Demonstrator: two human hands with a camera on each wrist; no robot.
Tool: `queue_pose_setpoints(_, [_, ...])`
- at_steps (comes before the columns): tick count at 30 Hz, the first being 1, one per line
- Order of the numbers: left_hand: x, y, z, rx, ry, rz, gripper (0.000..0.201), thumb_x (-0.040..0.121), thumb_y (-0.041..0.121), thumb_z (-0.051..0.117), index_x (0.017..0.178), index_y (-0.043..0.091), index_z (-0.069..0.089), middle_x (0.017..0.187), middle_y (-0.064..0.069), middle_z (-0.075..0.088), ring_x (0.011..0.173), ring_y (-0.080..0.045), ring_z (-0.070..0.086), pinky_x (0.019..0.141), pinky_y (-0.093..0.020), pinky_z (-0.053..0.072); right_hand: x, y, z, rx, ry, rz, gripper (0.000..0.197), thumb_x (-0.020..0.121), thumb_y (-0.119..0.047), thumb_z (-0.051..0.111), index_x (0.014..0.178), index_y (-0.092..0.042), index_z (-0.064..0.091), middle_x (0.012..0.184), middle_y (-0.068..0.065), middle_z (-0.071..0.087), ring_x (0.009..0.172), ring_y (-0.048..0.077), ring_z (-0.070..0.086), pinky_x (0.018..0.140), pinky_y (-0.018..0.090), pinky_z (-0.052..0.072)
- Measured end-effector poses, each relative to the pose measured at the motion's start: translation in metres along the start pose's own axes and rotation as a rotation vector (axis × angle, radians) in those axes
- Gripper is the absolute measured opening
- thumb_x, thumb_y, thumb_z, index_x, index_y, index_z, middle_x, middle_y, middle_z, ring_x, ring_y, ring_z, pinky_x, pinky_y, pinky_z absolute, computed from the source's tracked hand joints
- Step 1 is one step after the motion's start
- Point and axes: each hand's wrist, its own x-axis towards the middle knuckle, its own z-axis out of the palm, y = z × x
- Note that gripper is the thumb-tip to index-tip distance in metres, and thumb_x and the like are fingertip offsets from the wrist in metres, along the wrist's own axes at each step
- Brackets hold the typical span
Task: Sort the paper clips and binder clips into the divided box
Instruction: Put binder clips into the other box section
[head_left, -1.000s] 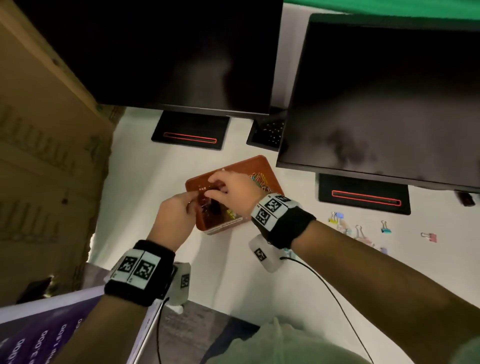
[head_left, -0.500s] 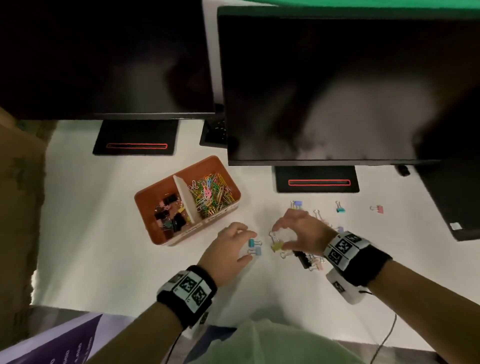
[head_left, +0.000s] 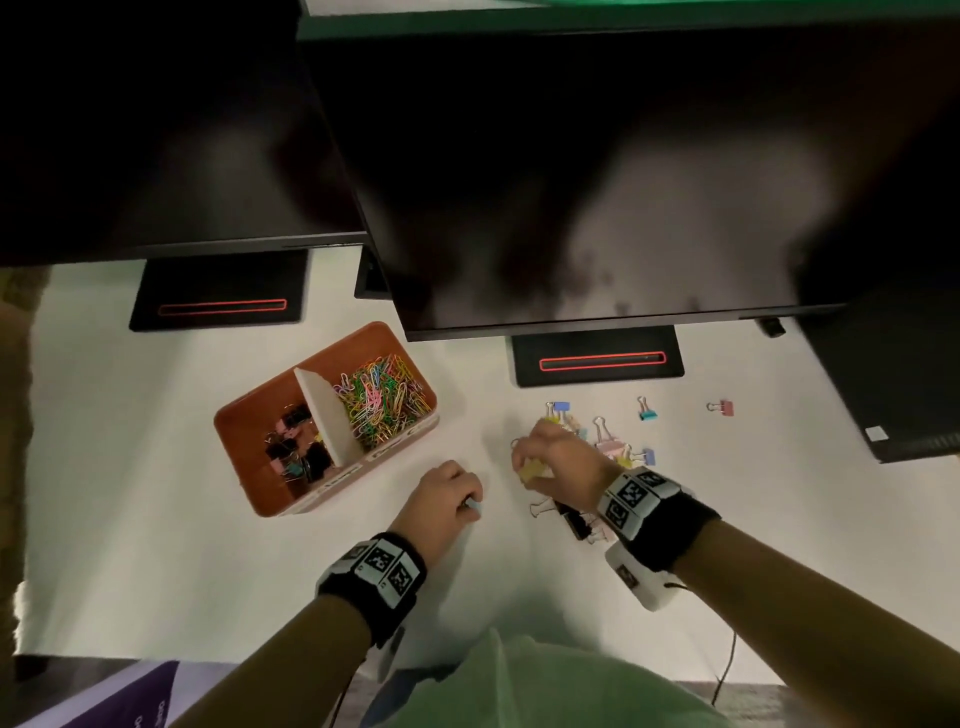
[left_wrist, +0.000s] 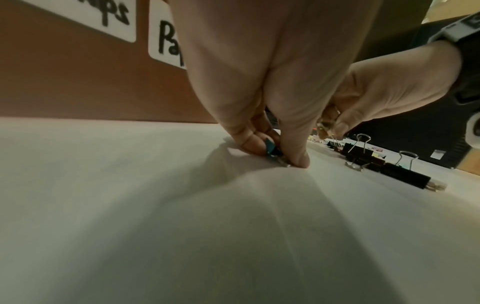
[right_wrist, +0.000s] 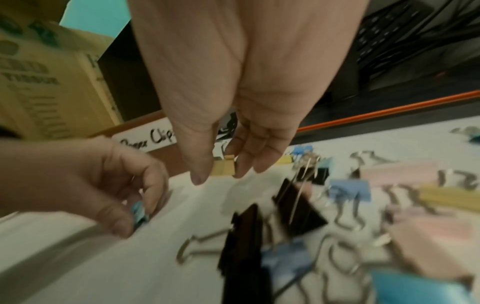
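Note:
The brown divided box (head_left: 244, 470) stands left of centre on the white desk, with binder clips (head_left: 291, 447) in its near-left half and coloured paper clips (head_left: 382, 397) in the far-right half. My left hand (head_left: 470, 504) pinches a small blue binder clip (left_wrist: 270, 147) against the desk, just right of the box. My right hand (head_left: 530, 470) pinches a yellow binder clip (right_wrist: 223, 167) a little above the desk. Several loose binder clips (head_left: 618, 449) lie beside and under the right hand, among them black ones (left_wrist: 400, 173).
Two dark monitors (head_left: 571, 182) overhang the back of the desk on black stands (head_left: 597, 361). Single clips lie farther right: a teal one (head_left: 647, 410) and a pink one (head_left: 723, 407). A cardboard box (right_wrist: 39, 82) stands at the left. A cable (head_left: 727, 670) trails off my right wrist.
Both hands left the box and came down right of it. The left hand closed its fingers on the blue clip; the right hand lifted the yellow clip from the desk.

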Motion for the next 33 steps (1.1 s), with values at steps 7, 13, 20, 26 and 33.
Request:
queue_pose_setpoints(7, [0.002, 0.0, -0.001, -0.116, 0.053, -0.057, 0.015, 0.071, 0.005, 0.071, 0.082, 0.01, 0.062, 0.079, 0.005, 0.046, 0.072, -0.012, 0.048, 0.065, -0.003, 0.033, -0.022, 0.018, -0.016, 0.007, -0.091, 0.041, 0.027, 0.084, -0.013, 0.064, 0.107, -0.024, 0.059, 0.111, 0.0, 0.053, 0.097, 0.015, 0.054, 0.091, 0.029, 0.047])
queue_pose_setpoints(13, [0.001, -0.003, -0.001, -0.14, 0.072, -0.066, 0.014, 0.069, 0.006, 0.074, 0.079, 0.01, 0.065, 0.074, 0.01, 0.047, 0.066, -0.003, 0.047, 0.064, -0.004, 0.035, -0.021, 0.014, 0.013, -0.189, -0.163, 0.025, 0.034, 0.088, -0.006, 0.057, 0.122, -0.009, 0.057, 0.122, 0.006, 0.05, 0.105, 0.023, 0.055, 0.09, 0.028, 0.048])
queue_pose_setpoints(20, [-0.014, 0.0, -0.012, -0.151, 0.136, -0.056, 0.012, 0.072, 0.007, 0.073, 0.081, 0.008, 0.066, 0.074, 0.007, 0.05, 0.069, -0.013, 0.052, 0.066, -0.014, 0.039, -0.01, 0.006, 0.015, -0.361, -0.082, 0.046, 0.023, 0.086, -0.022, 0.058, 0.109, -0.02, 0.059, 0.113, 0.003, 0.057, 0.105, 0.023, 0.052, 0.086, 0.034, 0.046])
queue_pose_setpoints(26, [-0.06, 0.006, -0.055, -0.263, 0.235, 0.004, 0.009, 0.077, 0.011, 0.072, 0.085, 0.015, 0.069, 0.085, 0.003, 0.063, 0.076, -0.007, 0.061, 0.072, -0.019, 0.051, 0.002, -0.029, 0.009, -0.27, -0.034, -0.069, 0.025, 0.085, -0.023, 0.056, 0.109, -0.02, 0.059, 0.115, 0.002, 0.053, 0.098, 0.026, 0.059, 0.081, 0.036, 0.051])
queue_pose_setpoints(33, [-0.096, -0.039, -0.13, -0.4, 0.683, -0.232, 0.016, 0.081, 0.009, 0.068, 0.08, 0.025, 0.065, 0.082, 0.006, 0.068, 0.073, -0.001, 0.062, 0.071, -0.017, 0.052, 0.045, -0.15, -0.007, 0.011, 0.14, -0.439, 0.023, 0.086, -0.022, 0.059, 0.108, -0.019, 0.059, 0.108, 0.001, 0.057, 0.09, 0.016, 0.058, 0.081, 0.031, 0.051])
